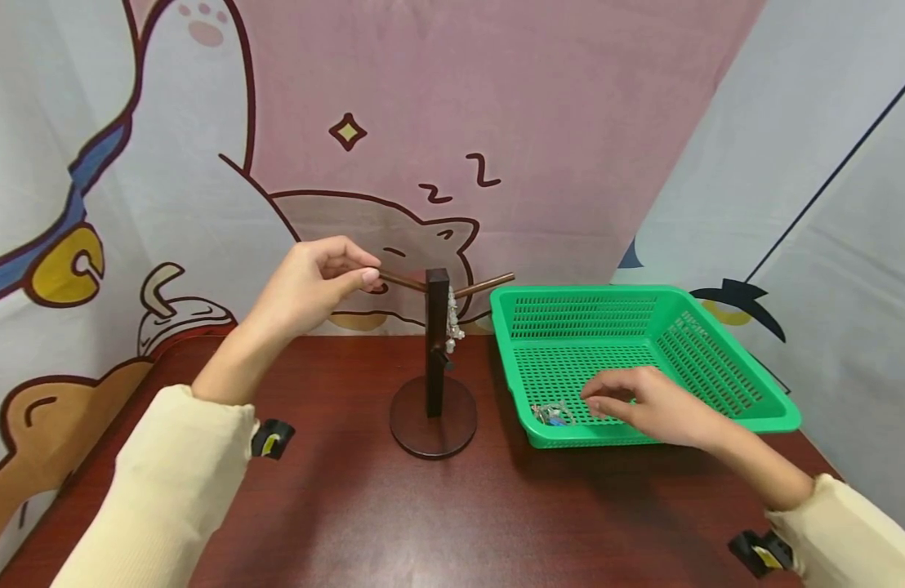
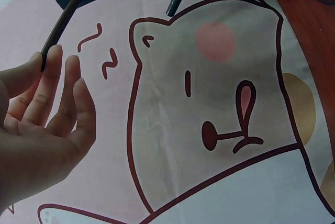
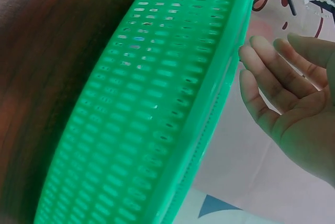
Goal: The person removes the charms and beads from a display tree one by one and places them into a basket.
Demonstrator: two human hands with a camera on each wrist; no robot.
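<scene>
- On the table, left hand (image 1: 313,282) pinches the stand's (image 1: 436,359) left peg (image 1: 403,282).
- Right hand (image 1: 647,404), fingers relaxed and holding nothing, hovers inside the basket (image 1: 717,359) near jewellery (image 1: 551,414); grasping it likely comes next.

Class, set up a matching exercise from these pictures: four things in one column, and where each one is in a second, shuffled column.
1. dark wooden stand with pegs
2. pale beaded chain
3. left hand
4. right hand

a. over the floor of the green plastic mesh basket
b. hanging beside the stand's post
c. on the brown table, left of the basket
d. at the tip of the stand's left peg

Pairs: 1-c, 2-b, 3-d, 4-a
</scene>
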